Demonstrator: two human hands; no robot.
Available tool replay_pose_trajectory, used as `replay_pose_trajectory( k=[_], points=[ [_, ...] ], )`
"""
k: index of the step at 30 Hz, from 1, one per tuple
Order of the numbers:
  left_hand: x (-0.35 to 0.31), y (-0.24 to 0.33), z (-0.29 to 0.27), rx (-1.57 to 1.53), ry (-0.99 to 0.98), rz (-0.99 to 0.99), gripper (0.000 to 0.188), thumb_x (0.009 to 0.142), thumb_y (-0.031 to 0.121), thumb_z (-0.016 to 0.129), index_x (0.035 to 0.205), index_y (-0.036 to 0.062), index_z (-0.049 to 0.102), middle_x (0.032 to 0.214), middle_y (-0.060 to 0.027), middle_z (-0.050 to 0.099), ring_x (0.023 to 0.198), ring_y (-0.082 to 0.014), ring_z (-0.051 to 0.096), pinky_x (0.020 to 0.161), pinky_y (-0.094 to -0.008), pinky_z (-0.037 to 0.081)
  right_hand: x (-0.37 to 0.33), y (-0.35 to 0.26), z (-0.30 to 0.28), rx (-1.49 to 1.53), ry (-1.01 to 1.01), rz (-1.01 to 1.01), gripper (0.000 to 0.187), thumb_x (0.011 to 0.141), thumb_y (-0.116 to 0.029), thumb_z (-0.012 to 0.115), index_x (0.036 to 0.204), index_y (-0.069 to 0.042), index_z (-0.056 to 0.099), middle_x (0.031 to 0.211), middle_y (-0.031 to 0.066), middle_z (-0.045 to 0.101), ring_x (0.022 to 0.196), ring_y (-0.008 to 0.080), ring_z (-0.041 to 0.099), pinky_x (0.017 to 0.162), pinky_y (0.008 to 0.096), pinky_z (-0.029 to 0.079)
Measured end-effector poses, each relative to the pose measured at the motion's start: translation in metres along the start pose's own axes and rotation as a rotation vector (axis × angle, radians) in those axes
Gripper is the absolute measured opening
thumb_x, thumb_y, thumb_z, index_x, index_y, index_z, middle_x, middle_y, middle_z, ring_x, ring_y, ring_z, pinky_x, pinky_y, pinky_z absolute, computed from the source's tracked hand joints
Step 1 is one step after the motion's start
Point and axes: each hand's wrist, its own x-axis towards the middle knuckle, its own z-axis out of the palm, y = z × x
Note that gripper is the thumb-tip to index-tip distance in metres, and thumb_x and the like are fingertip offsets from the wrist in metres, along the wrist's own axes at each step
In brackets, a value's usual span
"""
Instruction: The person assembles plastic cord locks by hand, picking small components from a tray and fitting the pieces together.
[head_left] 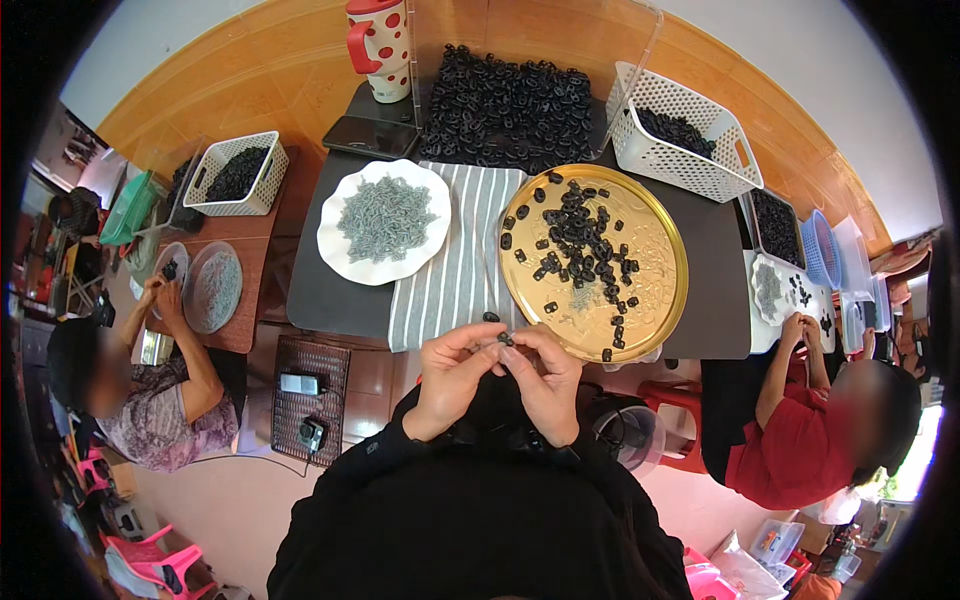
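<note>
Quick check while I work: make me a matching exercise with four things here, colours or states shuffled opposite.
1. White wavy-edged plate
2. Gold tray
3. Cloth
4. Left hand and right hand

A. Holding a small black part between them
B. Grey with white stripes
C. Heaped with grey pieces
D. Strewn with black pieces

Pairs: 1-C, 2-D, 3-B, 4-A

You have a small black part pinched between the fingertips of your left hand and your right hand — compact and dark, its finer shape and tilt too small to make out. A second black piece, rounded and wider than tall, shows just beyond your left index finger — whether it touches that finger is unclear.
</note>
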Motion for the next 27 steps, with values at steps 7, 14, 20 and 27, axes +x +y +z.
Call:
replay_pose_trajectory(
  k=[7,14,20,27],
  points=[
    [-0.004,0.011,0.002,0.173,-0.037,-0.119,0.024,0.085,-0.004,0.06,0.109,-0.0022,0.063,0.087,-0.0093,0.067,0.071,-0.0127,0.061,0.063,-0.0237,0.05,-0.002,0.007,-0.009,-0.016,0.056,-0.068,0.008,0.087,0.005,0.058,0.094,0.006,0.06,0.093,0.0086,0.062,0.078,0.0096,0.059,0.07,0.0209,0.047],
    [0.025,0.027,0.001,1.219,0.006,0.564,0.023,0.075,-0.003,0.064,0.098,-0.0017,0.064,0.09,-0.0138,0.057,0.082,-0.0304,0.054,0.07,-0.0365,0.045,-0.004,-0.002,-0.023,0.014,0.157,0.084,0.007,0.087,0.003,0.06,0.093,0.005,0.06,0.089,0.0083,0.064,0.069,0.0095,0.061,0.066,0.0203,0.048],
    [0.028,0.013,-0.001,1.328,-0.03,0.546,0.023,0.074,-0.004,0.064,0.096,-0.0008,0.065,0.091,-0.0144,0.056,0.086,-0.0314,0.052,0.074,-0.0379,0.044,-0.007,0.003,-0.02,0.018,0.138,0.033,0.011,0.087,0.005,0.058,0.098,0.005,0.061,0.085,0.0037,0.059,0.07,0.0077,0.057,0.065,0.0196,0.046],
    [0.027,0.02,-0.013,0.139,0.04,-0.146,0.018,0.085,0.0,0.064,0.102,-0.0029,0.065,0.082,-0.0077,0.067,0.067,-0.0117,0.062,0.059,-0.0217,0.048,-0.007,-0.004,-0.01,0.003,0.119,-0.026,0.012,0.085,0.006,0.059,0.097,0.004,0.061,0.083,0.0026,0.058,0.07,0.0066,0.055,0.064,0.019,0.044]
  ],
)
